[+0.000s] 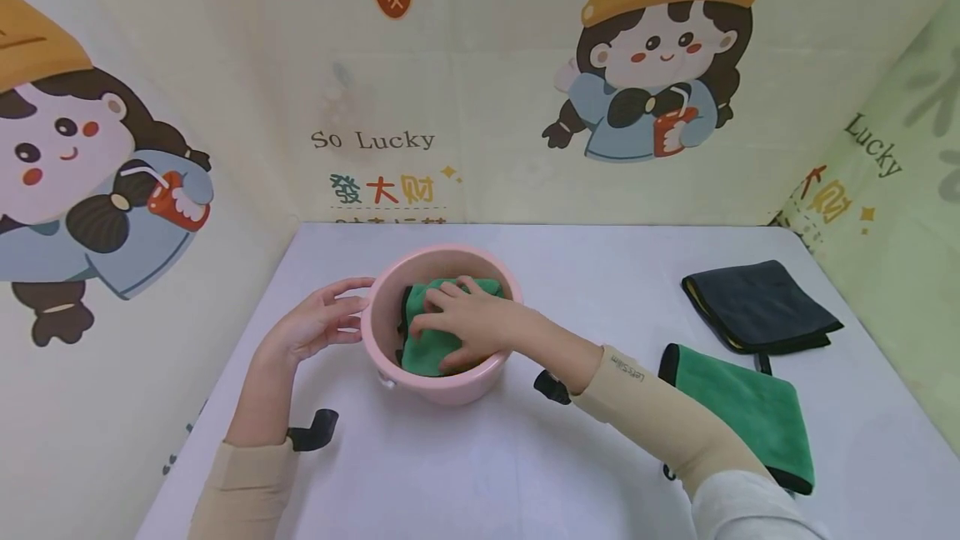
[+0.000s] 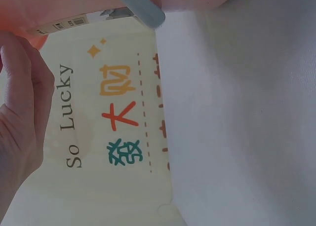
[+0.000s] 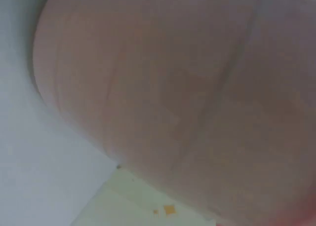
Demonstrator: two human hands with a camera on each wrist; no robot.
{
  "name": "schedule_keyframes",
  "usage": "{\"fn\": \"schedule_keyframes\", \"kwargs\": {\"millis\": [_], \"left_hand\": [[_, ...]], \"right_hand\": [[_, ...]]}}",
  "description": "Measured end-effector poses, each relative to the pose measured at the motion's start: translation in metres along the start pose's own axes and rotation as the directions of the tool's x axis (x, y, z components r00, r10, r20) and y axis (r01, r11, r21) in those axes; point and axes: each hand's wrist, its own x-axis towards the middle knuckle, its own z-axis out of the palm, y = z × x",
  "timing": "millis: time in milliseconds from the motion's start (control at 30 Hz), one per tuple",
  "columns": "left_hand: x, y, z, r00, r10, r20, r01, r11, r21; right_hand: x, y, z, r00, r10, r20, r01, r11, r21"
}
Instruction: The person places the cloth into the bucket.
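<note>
The back wall cloth (image 1: 510, 107) reads "So Lucky" above "發大财", with a further line cut off below. The right wall cloth (image 1: 900, 290) shows "Lucky" and "财". The right sleeve (image 1: 660, 419) bears "Let's Slim". A barcode label (image 2: 59, 26) on the pink bucket (image 1: 442, 390) is too small to read.

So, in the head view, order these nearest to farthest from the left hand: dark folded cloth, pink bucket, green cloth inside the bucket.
1. Pink bucket, just right of the left hand.
2. Green cloth, inside the bucket.
3. Dark folded cloth, far right.
</note>
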Motion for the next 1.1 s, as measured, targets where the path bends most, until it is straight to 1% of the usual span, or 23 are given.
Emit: {"fn": "schedule_keyframes", "kwargs": {"millis": [67, 100, 167, 233, 300, 400, 467, 600, 700, 767, 867, 1000, 1100], "left_hand": [[0.0, 0.0, -0.001, 1.0, 0.001, 0.0, -0.001, 1.0, 0.003], [-0.001, -0.001, -0.001, 1.0, 0.001, -0.001, -0.001, 1.0, 0.003], [-0.001, -0.001, -0.001, 1.0, 0.0, -0.005, 0.0, 1.0, 0.003], [-0.002, -0.001, -0.001, 1.0, -0.001, -0.009, 0.001, 1.0, 0.003], [-0.002, -0.001, -0.002, 1.0, 0.0, -0.011, 0.0, 1.0, 0.003], [-0.002, -0.001, -0.002, 1.0, 0.001, -0.008, -0.001, 1.0, 0.002], [-0.002, -0.001, -0.002, 1.0, 0.002, -0.005, -0.002, 1.0, -0.004], [-0.001, -0.001, -0.003, 1.0, 0.003, 0.002, -0.003, 1.0, -0.016], [-0.001, -0.001, -0.002, 1.0, 0.005, 0.003, -0.005, 1.0, -0.017], [-0.001, -0.002, -0.002, 1.0, 0.004, 0.001, -0.004, 1.0, -0.015], [0.0, -0.003, -0.002, 1.0, 0.001, 0.0, -0.001, 1.0, -0.016], [0.0, -0.003, -0.001, 1.0, 0.004, 0.002, -0.004, 1.0, -0.018], [0.001, -0.003, -0.001, 1.0, 0.008, 0.005, -0.008, 1.0, -0.018]], "right_hand": [[-0.006, 0.003, -0.006, 0.992, -0.006, -0.127, 0.009, 1.0, 0.027], [-0.01, 0.004, -0.01, 0.981, -0.001, -0.192, 0.009, 0.999, 0.038], [-0.021, 0.007, -0.016, 0.952, 0.027, -0.305, -0.008, 0.998, 0.061], [-0.035, 0.01, -0.021, 0.921, 0.08, -0.382, -0.053, 0.995, 0.082], [-0.052, 0.014, -0.024, 0.892, 0.148, -0.426, -0.117, 0.988, 0.099], [-0.079, 0.021, -0.024, 0.85, 0.271, -0.451, -0.247, 0.963, 0.111], [-0.096, 0.025, -0.021, 0.817, 0.342, -0.465, -0.328, 0.938, 0.112], [-0.128, 0.034, -0.013, 0.739, 0.453, -0.498, -0.457, 0.881, 0.124], [-0.152, 0.038, -0.007, 0.681, 0.538, -0.496, -0.541, 0.827, 0.154], [-0.168, 0.04, -0.001, 0.648, 0.587, -0.485, -0.584, 0.792, 0.178], [-0.192, 0.041, 0.009, 0.604, 0.643, -0.471, -0.632, 0.746, 0.21], [-0.221, 0.038, 0.025, 0.554, 0.699, -0.451, -0.673, 0.696, 0.252], [-0.24, 0.035, 0.038, 0.519, 0.749, -0.411, -0.707, 0.647, 0.286]]}}
